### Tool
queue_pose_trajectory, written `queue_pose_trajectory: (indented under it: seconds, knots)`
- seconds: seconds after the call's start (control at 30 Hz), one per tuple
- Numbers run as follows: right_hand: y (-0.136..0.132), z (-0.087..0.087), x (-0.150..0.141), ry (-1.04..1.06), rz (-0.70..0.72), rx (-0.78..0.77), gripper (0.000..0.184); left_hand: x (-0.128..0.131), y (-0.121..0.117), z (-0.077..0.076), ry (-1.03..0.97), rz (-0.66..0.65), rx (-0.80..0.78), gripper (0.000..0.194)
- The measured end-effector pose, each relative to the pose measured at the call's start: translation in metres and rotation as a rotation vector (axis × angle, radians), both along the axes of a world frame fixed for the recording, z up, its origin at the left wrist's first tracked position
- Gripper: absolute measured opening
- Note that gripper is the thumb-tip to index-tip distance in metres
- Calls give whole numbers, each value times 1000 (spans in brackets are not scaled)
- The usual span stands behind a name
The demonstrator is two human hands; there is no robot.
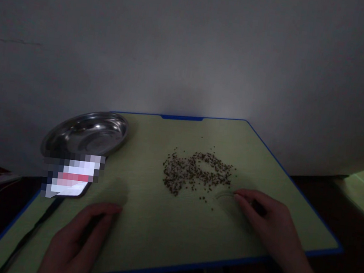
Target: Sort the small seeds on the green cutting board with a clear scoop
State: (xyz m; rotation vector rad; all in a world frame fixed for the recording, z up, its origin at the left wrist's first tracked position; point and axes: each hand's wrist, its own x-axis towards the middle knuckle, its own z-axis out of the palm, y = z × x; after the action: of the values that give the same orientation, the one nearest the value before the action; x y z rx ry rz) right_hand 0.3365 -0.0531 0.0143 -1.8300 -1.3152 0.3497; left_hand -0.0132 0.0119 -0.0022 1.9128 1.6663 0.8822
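Small dark beads or seeds (178, 171) lie scattered in a loose patch on the pale tabletop (144, 233). My right hand (263, 211) is at the patch's right side, thumb and forefinger pinched together. A thin, pale curved line (223, 194) shows by those fingertips, though the dim light hides whether it is a thread they hold. Lower left, my left hand (82, 234) rests over the table, its thumb and forefinger meeting in a pinch. Whatever may be between them is too small to see.
A shiny metal bowl (85, 136) stands at the table's back left. In front of it lies a phone with a lit, blurred screen (75, 179), and a dark strap (31, 233) runs toward the near edge. Blue edging (266, 146) borders the table; a wall rises behind.
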Motion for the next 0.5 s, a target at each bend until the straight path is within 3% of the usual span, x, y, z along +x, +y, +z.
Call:
queue_pose_trajectory:
  seconds: [0.27,0.5]
  knots:
    - [4,-9,2,-20,38,-55,24,7,2,9,17,12,23,29]
    - [20,-7,-2,-139,114,-123,26,6,1,9,27,-16,76,26]
